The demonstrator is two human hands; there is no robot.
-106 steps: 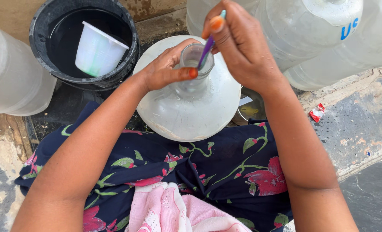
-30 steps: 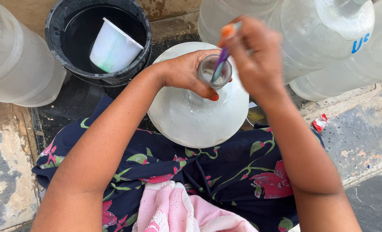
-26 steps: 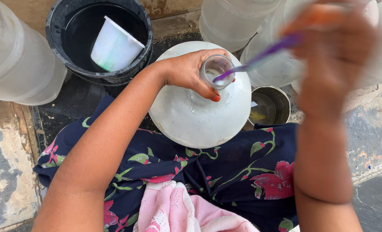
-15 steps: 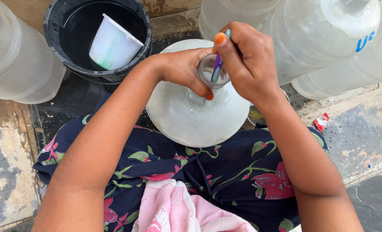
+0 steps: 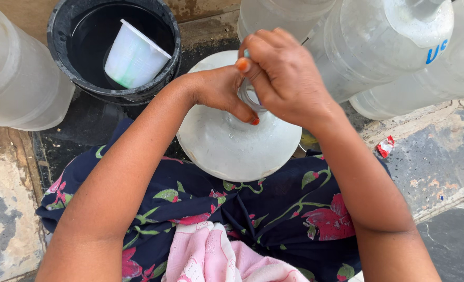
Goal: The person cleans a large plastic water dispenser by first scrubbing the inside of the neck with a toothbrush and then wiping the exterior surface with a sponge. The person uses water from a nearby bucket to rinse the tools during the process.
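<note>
A large clear water bottle (image 5: 232, 149) stands upright between my knees, seen from above. My left hand (image 5: 219, 91) wraps around its narrow neck. My right hand (image 5: 284, 78) is closed right over the bottle's mouth, gripping a thin brush whose tip (image 5: 246, 53) pokes out above my fingers. The rest of the brush and the bottle's opening are hidden under that hand.
A black bucket (image 5: 164, 62) of water with a white plastic cup (image 5: 132, 55) floating in it sits at the back left. More large clear bottles lie at the left (image 5: 18, 83) and back right (image 5: 383, 42). A small red scrap (image 5: 385, 147) lies on the concrete floor.
My right hand lifted the purple brush out and to the right, came back to the neck, and is now pushed lower over the mouth, hiding most of the brush.
</note>
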